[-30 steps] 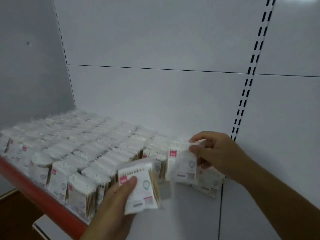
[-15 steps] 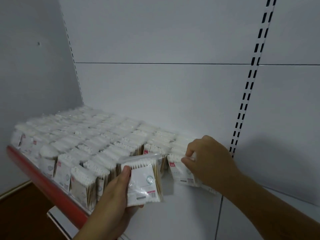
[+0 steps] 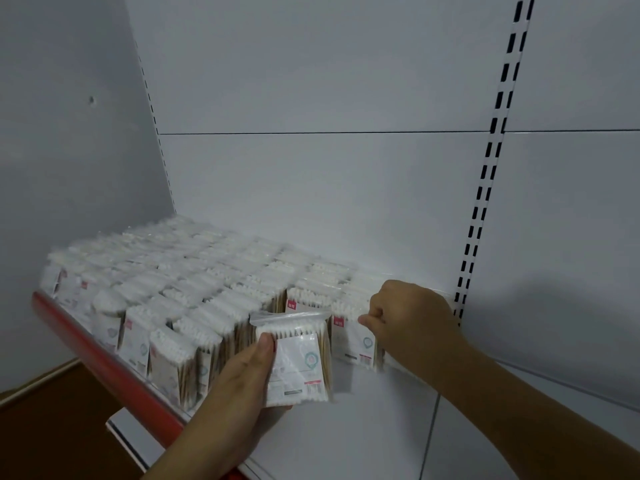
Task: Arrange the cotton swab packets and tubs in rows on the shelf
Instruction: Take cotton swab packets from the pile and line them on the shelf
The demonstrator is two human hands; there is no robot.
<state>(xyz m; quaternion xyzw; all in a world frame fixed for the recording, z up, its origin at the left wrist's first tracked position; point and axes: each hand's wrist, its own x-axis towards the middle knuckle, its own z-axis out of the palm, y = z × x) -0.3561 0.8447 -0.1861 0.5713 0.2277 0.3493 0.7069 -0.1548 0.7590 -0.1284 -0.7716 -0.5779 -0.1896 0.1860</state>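
Left hand [image 3: 239,386]: grasping a packet, thumb across its front, fingers behind it.
Held packet [image 3: 298,362]: upright, zip seal on top and swab tips up, lifted over the bare part of the shelf just in front of the rows.
Right hand [image 3: 412,320]: fingers curled, pinching the top edge of the end packet.
End packet [image 3: 353,341]: standing upright on the shelf at the right end of the front line, just beside its neighbours.
Rows [image 3: 207,278]: packets standing close together, running from the left wall across and back to the rear panel.
Tub [image 3: 107,306]: round and white, in the front line near the left, packets touching it on both sides.
Shelf [image 3: 90,344]: white deck with a red front rim.
Upright [image 3: 485,188]: slotted strip on the rear panel, right of the rows.
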